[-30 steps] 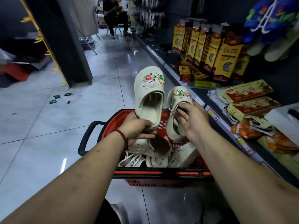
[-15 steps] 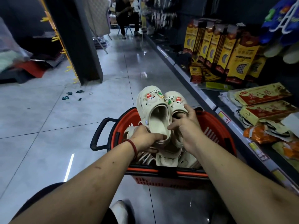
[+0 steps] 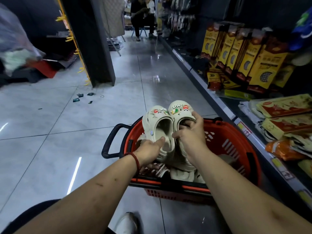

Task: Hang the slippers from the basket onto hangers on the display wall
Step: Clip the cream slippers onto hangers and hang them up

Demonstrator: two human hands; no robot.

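Left hand (image 3: 150, 150) grips the heel end of one cream clog (image 3: 157, 122), thumb on the footbed. Right hand (image 3: 190, 134) grips the second cream clog (image 3: 181, 109), fingers curled into its opening. Clogs side by side, touching, toes pointing away, charms on the toes, held over the red basket (image 3: 236, 132). More cream slippers (image 3: 182, 173) lie inside. Basket sits on the tile floor (image 3: 84, 132) beside a shelf of yellow boxes (image 3: 253, 61).

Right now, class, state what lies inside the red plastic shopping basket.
Cream slippers and white hanger-like strips lie in the red plastic basket; the two held cream clogs cover the rest.
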